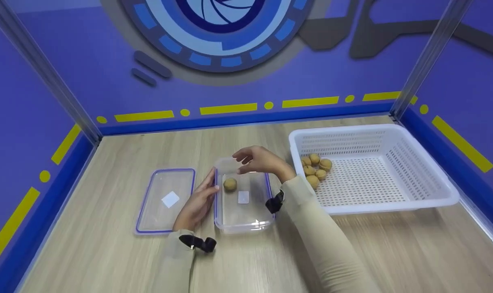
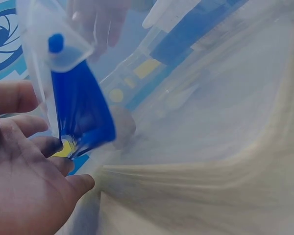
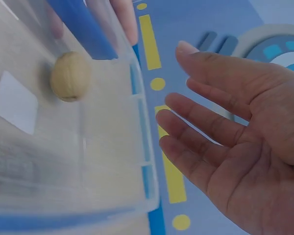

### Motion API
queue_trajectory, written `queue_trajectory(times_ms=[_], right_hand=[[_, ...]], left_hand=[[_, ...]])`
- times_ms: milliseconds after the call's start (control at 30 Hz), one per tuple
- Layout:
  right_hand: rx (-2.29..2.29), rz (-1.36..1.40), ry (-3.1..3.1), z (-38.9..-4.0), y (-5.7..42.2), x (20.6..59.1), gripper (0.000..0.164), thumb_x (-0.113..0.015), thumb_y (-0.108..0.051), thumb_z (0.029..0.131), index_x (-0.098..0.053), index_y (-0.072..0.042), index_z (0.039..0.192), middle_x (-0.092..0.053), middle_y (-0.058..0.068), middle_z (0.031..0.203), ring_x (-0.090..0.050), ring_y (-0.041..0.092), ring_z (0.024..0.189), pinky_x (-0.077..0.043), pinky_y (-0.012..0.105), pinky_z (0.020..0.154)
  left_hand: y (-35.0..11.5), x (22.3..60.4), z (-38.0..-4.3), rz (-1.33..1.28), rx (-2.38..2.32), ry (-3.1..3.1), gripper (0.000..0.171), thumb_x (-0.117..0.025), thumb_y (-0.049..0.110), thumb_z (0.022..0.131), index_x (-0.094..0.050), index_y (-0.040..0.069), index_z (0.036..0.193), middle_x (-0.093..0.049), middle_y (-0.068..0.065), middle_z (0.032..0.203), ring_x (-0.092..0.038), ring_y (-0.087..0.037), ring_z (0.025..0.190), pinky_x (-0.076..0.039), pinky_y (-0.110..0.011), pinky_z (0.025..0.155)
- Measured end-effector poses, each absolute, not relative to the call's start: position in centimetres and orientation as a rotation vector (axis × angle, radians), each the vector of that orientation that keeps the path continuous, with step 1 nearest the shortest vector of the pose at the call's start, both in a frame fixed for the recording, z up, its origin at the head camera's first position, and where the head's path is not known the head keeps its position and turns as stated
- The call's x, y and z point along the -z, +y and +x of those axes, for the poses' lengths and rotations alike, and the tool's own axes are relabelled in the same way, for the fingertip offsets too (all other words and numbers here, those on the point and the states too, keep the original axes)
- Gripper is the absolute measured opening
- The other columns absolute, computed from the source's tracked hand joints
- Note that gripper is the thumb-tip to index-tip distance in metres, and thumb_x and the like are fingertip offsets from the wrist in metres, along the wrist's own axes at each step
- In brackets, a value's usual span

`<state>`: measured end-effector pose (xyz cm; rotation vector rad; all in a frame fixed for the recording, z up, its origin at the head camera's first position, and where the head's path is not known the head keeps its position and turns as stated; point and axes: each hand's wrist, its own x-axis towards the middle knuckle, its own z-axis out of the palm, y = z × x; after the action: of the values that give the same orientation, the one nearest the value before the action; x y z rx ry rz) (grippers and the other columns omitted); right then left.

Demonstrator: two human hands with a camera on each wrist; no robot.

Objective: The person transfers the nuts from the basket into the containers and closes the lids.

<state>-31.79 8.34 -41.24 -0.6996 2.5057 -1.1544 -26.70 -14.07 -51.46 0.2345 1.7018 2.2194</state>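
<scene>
A clear plastic food container (image 1: pixel 240 217) with a blue rim stands on the table. Inside it lies one walnut (image 1: pixel 230 184), left of a white label (image 1: pixel 243 197); the right wrist view also shows this walnut (image 3: pixel 70 77). My left hand (image 1: pixel 195 205) rests against the container's left side, its fingers along the outer wall and the thumb near the rim. Above the container's far end hovers my right hand (image 1: pixel 262 160), fingers spread and loosely bent. In the right wrist view, nothing is in that hand (image 3: pixel 245 127).
To the left lies a clear lid (image 1: pixel 159 213) with a blue seal and a white label. A white perforated basket (image 1: pixel 376 207) stands at the right, several walnuts (image 1: pixel 320 174) gathered at its left side. Blue and purple panels (image 1: pixel 230 91) enclose the wooden table (image 1: pixel 108 244).
</scene>
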Motion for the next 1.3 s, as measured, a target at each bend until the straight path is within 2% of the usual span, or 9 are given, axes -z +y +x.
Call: queue_trajectory(times_ms=[167,433,600,867,1300], right_hand=[[1.092,-0.779,2.571,-31.4,9.2,40.3,0.049,-0.071,-0.014,0.085,-0.058,-0.002,0.13,-0.063,0.02,0.125,-0.061,0.032,0.115,-0.054,0.04,0.095],[1.018,-0.811,2.633,-31.1,11.2,38.7,0.051,-0.073,-0.017,0.084,-0.058,-0.004,0.131,-0.063,0.018,0.126,-0.06,0.032,0.116,-0.05,0.043,0.1],[1.0,-0.807,2.654,-31.0,13.2,37.6,0.055,-0.074,-0.024,0.083,-0.057,-0.003,0.131,-0.062,0.017,0.127,-0.058,0.032,0.118,-0.047,0.045,0.103],[0.982,-0.723,2.714,-30.9,16.9,36.5,0.056,-0.076,-0.026,0.082,-0.058,-0.006,0.131,-0.062,0.014,0.13,-0.056,0.03,0.12,-0.046,0.046,0.103],[0.886,-0.678,2.792,-31.6,23.0,36.6,0.056,-0.074,-0.025,0.083,-0.057,0.002,0.129,-0.061,0.022,0.127,-0.056,0.037,0.119,-0.045,0.053,0.103]], left_hand=[[-14.1,51.5,-26.6,0.234,-2.216,1.699,0.07,-0.041,0.001,0.096,-0.005,0.01,0.155,0.011,-0.007,0.162,0.014,-0.023,0.149,0.008,-0.039,0.122],[-14.1,51.3,-26.5,0.181,-2.217,1.71,0.071,-0.044,0.002,0.095,-0.008,0.013,0.155,0.008,-0.003,0.163,0.012,-0.02,0.149,0.006,-0.036,0.123],[-14.2,51.3,-26.5,0.185,-2.224,1.718,0.071,-0.045,0.001,0.094,-0.009,0.011,0.155,0.009,-0.004,0.162,0.014,-0.021,0.149,0.006,-0.037,0.122],[-14.2,51.4,-26.6,0.246,-2.24,1.695,0.071,-0.042,0.0,0.095,-0.005,0.008,0.154,0.011,-0.008,0.162,0.016,-0.022,0.148,0.007,-0.037,0.122],[-14.2,51.4,-26.5,0.187,-2.235,1.709,0.07,-0.043,0.0,0.094,-0.008,0.01,0.155,0.007,-0.005,0.163,0.013,-0.021,0.149,0.005,-0.037,0.123]])
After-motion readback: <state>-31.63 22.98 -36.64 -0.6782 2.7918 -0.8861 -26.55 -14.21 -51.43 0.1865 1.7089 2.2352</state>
